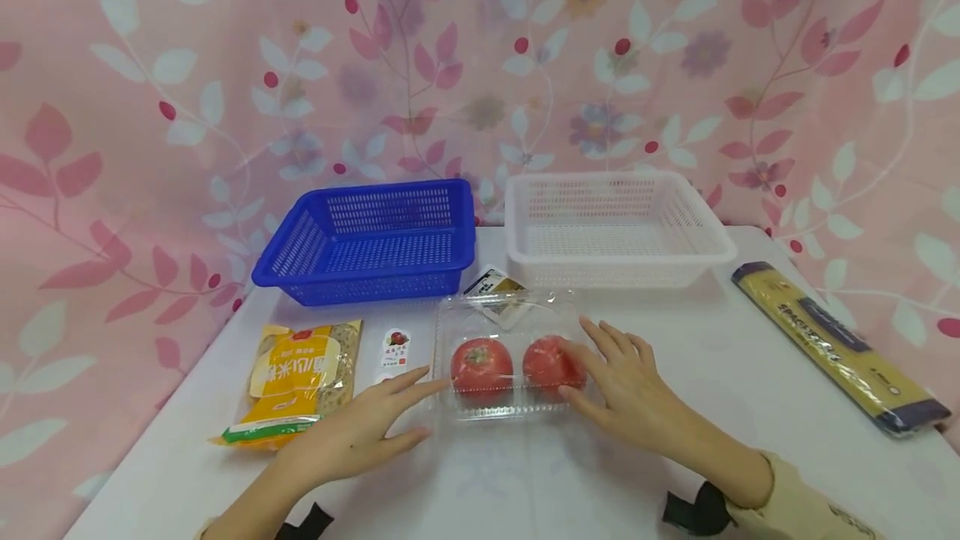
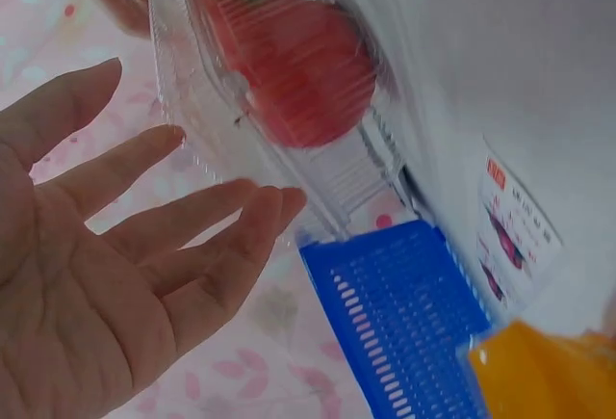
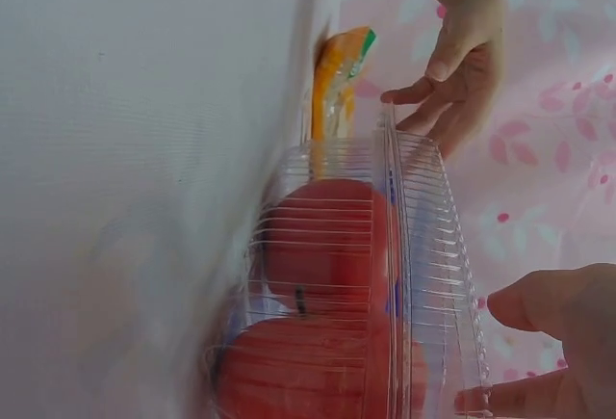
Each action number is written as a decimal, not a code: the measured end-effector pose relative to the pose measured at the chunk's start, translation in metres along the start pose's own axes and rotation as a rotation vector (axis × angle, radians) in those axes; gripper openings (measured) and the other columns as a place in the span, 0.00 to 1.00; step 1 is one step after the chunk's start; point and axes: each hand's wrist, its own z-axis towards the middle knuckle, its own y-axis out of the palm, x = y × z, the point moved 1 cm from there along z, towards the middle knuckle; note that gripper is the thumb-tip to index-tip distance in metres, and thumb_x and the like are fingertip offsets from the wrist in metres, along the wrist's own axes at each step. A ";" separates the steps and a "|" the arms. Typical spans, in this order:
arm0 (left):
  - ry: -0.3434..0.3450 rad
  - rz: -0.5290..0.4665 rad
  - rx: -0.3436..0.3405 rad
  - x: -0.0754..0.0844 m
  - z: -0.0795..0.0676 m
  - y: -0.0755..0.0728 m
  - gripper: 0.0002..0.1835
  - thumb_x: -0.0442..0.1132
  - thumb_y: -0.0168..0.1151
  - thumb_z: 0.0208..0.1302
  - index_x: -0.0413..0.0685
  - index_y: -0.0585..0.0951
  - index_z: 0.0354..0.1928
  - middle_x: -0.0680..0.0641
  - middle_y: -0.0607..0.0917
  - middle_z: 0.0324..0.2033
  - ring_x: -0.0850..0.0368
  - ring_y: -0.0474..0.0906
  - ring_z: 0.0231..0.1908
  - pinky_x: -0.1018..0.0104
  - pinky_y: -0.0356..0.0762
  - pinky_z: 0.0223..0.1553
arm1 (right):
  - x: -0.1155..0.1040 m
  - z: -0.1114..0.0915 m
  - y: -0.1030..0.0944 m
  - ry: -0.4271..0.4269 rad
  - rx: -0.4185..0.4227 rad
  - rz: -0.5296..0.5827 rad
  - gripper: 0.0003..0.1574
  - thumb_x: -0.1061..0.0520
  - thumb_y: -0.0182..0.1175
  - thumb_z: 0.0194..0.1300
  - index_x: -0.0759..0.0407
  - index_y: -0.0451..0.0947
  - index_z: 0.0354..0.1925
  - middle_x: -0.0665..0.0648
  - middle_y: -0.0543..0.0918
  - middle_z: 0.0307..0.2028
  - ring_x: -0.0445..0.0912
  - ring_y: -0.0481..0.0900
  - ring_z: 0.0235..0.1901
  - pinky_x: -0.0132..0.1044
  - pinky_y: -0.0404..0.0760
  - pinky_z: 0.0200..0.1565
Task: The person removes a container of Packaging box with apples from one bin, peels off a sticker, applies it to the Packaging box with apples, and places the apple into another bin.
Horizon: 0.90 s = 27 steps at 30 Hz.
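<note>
A clear plastic clamshell box (image 1: 495, 413) lies on the table in front of me, with two red tomatoes (image 1: 482, 369) inside, side by side. My left hand (image 1: 367, 427) is at the box's left edge, fingers extended and thumb apart; in the left wrist view its fingertips (image 2: 289, 202) are close to the rim. My right hand (image 1: 633, 398) is spread at the right side, fingers over the lid beside the right tomato (image 1: 546, 363). In the right wrist view its thumb (image 3: 525, 303) stands apart from the box. Whether any fingertip touches the plastic is hard to tell.
A blue basket (image 1: 375, 280) and a white basket (image 1: 622, 273) stand at the back. At left lies a yellow food bag (image 1: 296, 373), near a small label card (image 1: 396, 348). A dark packet (image 1: 487, 280) sits behind the box. A spaghetti pack (image 1: 832, 348) lies at right.
</note>
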 end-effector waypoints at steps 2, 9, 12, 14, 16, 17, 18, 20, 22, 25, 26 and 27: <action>-0.006 0.012 0.013 -0.002 -0.002 -0.004 0.26 0.50 0.56 0.63 0.61 0.68 0.63 0.47 0.70 0.61 0.48 0.66 0.59 0.48 0.68 0.54 | 0.000 0.002 -0.001 -0.042 0.047 -0.012 0.32 0.42 0.62 0.56 0.52 0.71 0.56 0.66 0.64 0.62 0.63 0.59 0.60 0.61 0.55 0.54; -0.061 -0.013 0.023 -0.018 -0.004 -0.019 0.23 0.54 0.54 0.63 0.55 0.74 0.58 0.54 0.79 0.49 0.57 0.74 0.49 0.55 0.73 0.50 | -0.004 0.013 -0.005 -0.196 0.246 -0.003 0.25 0.41 0.51 0.64 0.57 0.75 0.49 0.67 0.71 0.55 0.62 0.64 0.55 0.59 0.61 0.50; -0.082 0.014 0.042 -0.027 0.001 -0.022 0.21 0.51 0.56 0.63 0.53 0.76 0.56 0.53 0.81 0.45 0.57 0.76 0.45 0.56 0.74 0.48 | -0.010 0.019 -0.008 -0.242 0.292 -0.005 0.30 0.38 0.41 0.67 0.58 0.76 0.48 0.66 0.73 0.52 0.62 0.66 0.54 0.58 0.62 0.50; -0.110 0.051 0.061 -0.034 0.004 -0.023 0.20 0.48 0.57 0.63 0.50 0.77 0.55 0.51 0.81 0.45 0.55 0.76 0.45 0.55 0.74 0.49 | -0.014 0.023 -0.008 -0.274 0.309 -0.009 0.30 0.39 0.40 0.68 0.59 0.77 0.47 0.66 0.74 0.51 0.62 0.67 0.53 0.57 0.63 0.50; -0.153 0.098 0.075 -0.040 0.006 -0.024 0.21 0.47 0.59 0.62 0.46 0.77 0.54 0.47 0.80 0.48 0.49 0.75 0.48 0.51 0.73 0.50 | -0.018 0.025 -0.007 -0.307 0.313 -0.012 0.28 0.40 0.42 0.68 0.59 0.77 0.47 0.65 0.74 0.51 0.62 0.67 0.53 0.56 0.64 0.50; -0.184 0.120 0.076 -0.043 0.007 -0.025 0.21 0.46 0.59 0.61 0.46 0.77 0.54 0.45 0.79 0.49 0.47 0.74 0.50 0.50 0.72 0.50 | -0.021 0.026 -0.007 -0.326 0.311 -0.007 0.26 0.42 0.45 0.67 0.59 0.77 0.46 0.65 0.75 0.51 0.62 0.67 0.53 0.56 0.64 0.51; -0.204 0.132 0.072 -0.047 0.008 -0.025 0.21 0.46 0.60 0.61 0.44 0.77 0.54 0.43 0.78 0.50 0.45 0.73 0.51 0.49 0.71 0.51 | -0.023 0.026 -0.006 -0.344 0.307 -0.005 0.25 0.42 0.46 0.67 0.58 0.77 0.46 0.65 0.75 0.51 0.61 0.67 0.53 0.56 0.64 0.51; -0.230 0.148 0.062 -0.053 0.010 -0.025 0.21 0.44 0.60 0.61 0.42 0.76 0.54 0.40 0.77 0.52 0.41 0.71 0.54 0.46 0.69 0.52 | -0.027 0.026 -0.003 -0.384 0.295 0.007 0.23 0.44 0.47 0.66 0.58 0.77 0.46 0.64 0.75 0.51 0.61 0.67 0.54 0.54 0.65 0.52; -0.251 0.143 0.046 -0.059 0.013 -0.025 0.21 0.42 0.61 0.61 0.42 0.76 0.55 0.39 0.75 0.53 0.40 0.69 0.55 0.45 0.68 0.53 | -0.031 0.026 0.000 -0.424 0.287 0.018 0.24 0.44 0.44 0.67 0.58 0.77 0.45 0.63 0.75 0.50 0.60 0.68 0.54 0.54 0.66 0.52; -0.272 0.133 0.020 -0.068 0.020 -0.022 0.25 0.44 0.61 0.60 0.41 0.73 0.58 0.35 0.70 0.57 0.37 0.63 0.59 0.42 0.63 0.55 | -0.036 0.026 0.004 -0.471 0.275 0.027 0.25 0.45 0.40 0.68 0.59 0.77 0.45 0.62 0.75 0.51 0.59 0.67 0.55 0.52 0.65 0.53; -0.284 0.134 0.008 -0.070 0.023 -0.020 0.28 0.46 0.61 0.60 0.42 0.70 0.60 0.33 0.67 0.60 0.35 0.60 0.61 0.40 0.61 0.56 | -0.038 0.026 0.005 -0.486 0.275 0.030 0.25 0.46 0.40 0.68 0.59 0.77 0.45 0.63 0.75 0.51 0.59 0.67 0.55 0.52 0.65 0.53; -0.312 0.135 -0.007 -0.073 0.027 -0.018 0.32 0.48 0.62 0.59 0.43 0.68 0.63 0.32 0.63 0.62 0.34 0.56 0.62 0.38 0.59 0.56 | -0.039 0.026 0.006 -0.500 0.277 0.032 0.24 0.47 0.41 0.67 0.59 0.77 0.45 0.63 0.75 0.51 0.59 0.66 0.55 0.52 0.65 0.53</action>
